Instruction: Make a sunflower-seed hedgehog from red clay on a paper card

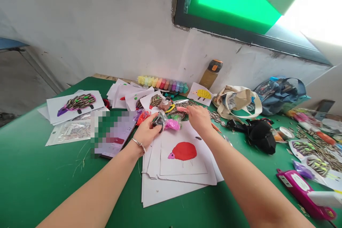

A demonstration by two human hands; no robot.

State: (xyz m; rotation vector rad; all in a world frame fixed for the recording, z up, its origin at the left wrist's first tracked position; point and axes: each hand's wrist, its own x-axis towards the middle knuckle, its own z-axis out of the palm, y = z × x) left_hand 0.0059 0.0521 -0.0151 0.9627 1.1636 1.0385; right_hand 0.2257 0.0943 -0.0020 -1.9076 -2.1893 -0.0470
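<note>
My left hand is closed on a small clear bag of black clay. Bags of bright pink clay and red clay lie close by it. My right hand reaches in beside the pile of striped sunflower seeds. Its fingers are curled near a salmon-pink item, and what they grip, if anything, is hidden. Between my forearms, on stacked white paper, lies a hedgehog picture with a flat red clay body, a pink head and pencilled legs. A single seed rests above it.
At left are a seed-covered hedgehog picture, a bag of small beads and a partly blurred phone. Behind stand clay packs and a bottle. Rightward lie bags, a black strap bundle and a magenta device.
</note>
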